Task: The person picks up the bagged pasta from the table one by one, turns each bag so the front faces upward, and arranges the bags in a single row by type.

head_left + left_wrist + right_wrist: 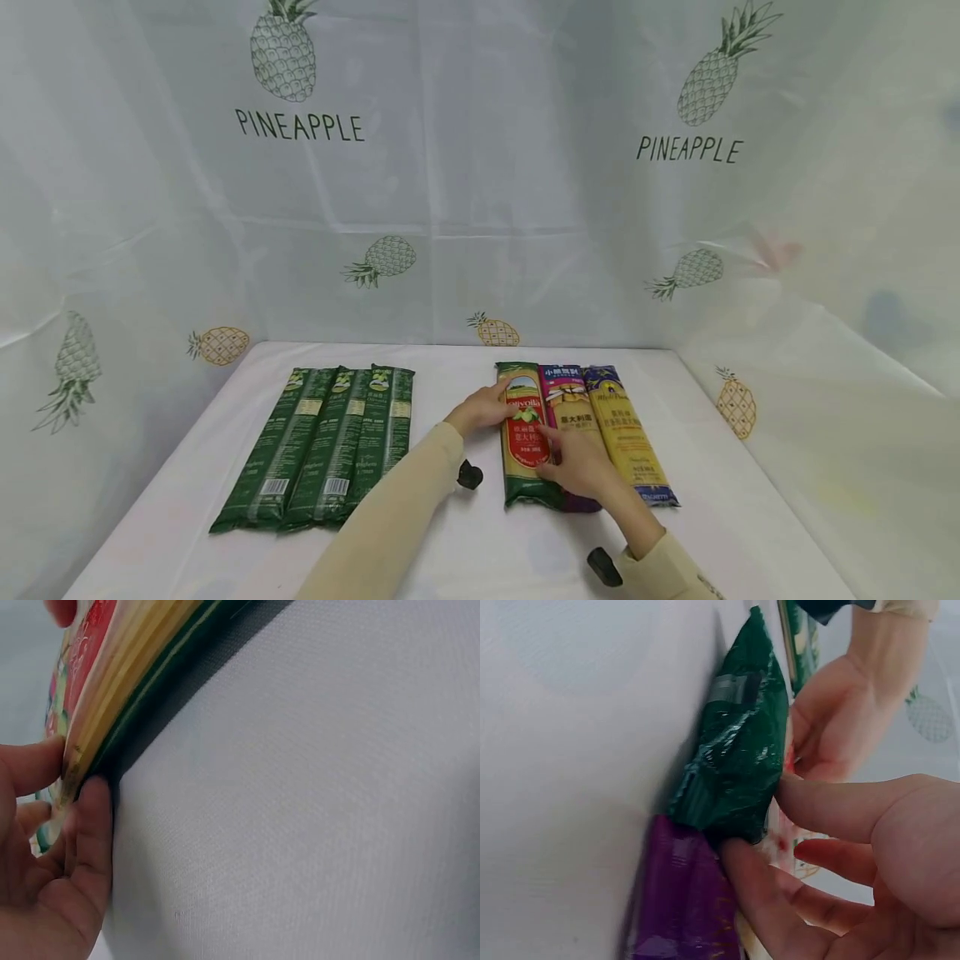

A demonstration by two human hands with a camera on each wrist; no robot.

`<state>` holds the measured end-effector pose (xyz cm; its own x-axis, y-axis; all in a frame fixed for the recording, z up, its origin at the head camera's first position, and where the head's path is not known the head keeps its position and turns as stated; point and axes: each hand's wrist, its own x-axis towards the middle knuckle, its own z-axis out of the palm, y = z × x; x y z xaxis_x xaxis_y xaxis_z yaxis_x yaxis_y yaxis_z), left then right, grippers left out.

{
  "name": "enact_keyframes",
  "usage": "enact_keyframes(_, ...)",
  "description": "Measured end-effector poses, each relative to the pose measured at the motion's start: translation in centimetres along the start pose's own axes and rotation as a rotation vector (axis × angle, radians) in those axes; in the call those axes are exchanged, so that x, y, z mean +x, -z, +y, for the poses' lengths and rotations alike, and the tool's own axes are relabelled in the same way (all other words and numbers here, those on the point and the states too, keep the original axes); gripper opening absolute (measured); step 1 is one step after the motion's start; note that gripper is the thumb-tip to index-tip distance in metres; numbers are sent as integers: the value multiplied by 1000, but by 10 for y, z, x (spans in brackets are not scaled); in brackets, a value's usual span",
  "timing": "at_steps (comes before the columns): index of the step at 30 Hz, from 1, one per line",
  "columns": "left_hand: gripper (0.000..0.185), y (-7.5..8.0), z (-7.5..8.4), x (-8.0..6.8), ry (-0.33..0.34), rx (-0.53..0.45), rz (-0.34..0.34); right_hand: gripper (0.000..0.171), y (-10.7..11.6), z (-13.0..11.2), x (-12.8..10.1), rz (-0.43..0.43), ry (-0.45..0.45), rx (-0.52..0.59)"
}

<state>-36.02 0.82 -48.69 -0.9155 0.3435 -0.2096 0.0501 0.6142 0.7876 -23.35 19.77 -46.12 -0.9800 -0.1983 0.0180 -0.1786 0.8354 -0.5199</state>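
Observation:
A red, gold and green packet of spaghetti (527, 442) lies at the left of a row of three packets. My left hand (482, 410) grips its left edge, and in the left wrist view the thumb (34, 766) is on top with the fingers tucked low against the side. Near its lower right edge, my right hand (581, 462) pinches the same packet. In the right wrist view, a finger reaches between its green end (735, 757) and the purple packet (679, 892). My right hand partly covers that purple packet in the head view.
A yellow and blue spaghetti packet (628, 433) lies at the right end of the row. Three dark green spaghetti packets (322, 467) lie side by side on the left of the white table (457, 550). A pineapple-print curtain (495, 183) hangs behind and around the table.

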Motion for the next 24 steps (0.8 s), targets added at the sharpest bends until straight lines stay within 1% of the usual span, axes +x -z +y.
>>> enact_keyframes(4,76,2,-3,3,1,-65,-52,66,-1,-1,0,7,17,-83)
enact_keyframes(6,77,2,-4,6,4,-106,-79,65,-3,0,0,11,13,-97)
enact_keyframes(8,77,2,-7,11,12,-125,-92,65,-4,1,1,17,21,-110)
enact_keyframes(12,77,-2,-15,24,37,-102,-73,65,-5,2,2,27,35,-141)
enact_keyframes(15,76,-4,-17,28,39,-72,-37,65,-6,3,1,21,36,-142)
enact_keyframes(17,76,-3,-17,28,42,-66,-22,64,-6,2,2,18,39,-144)
enact_keyframes(20,76,-1,-14,24,39,-80,-9,64,-5,2,3,15,44,-139)
enact_keyframes(24,74,2,-3,7,21,-83,1,63,-5,2,0,19,59,-141)
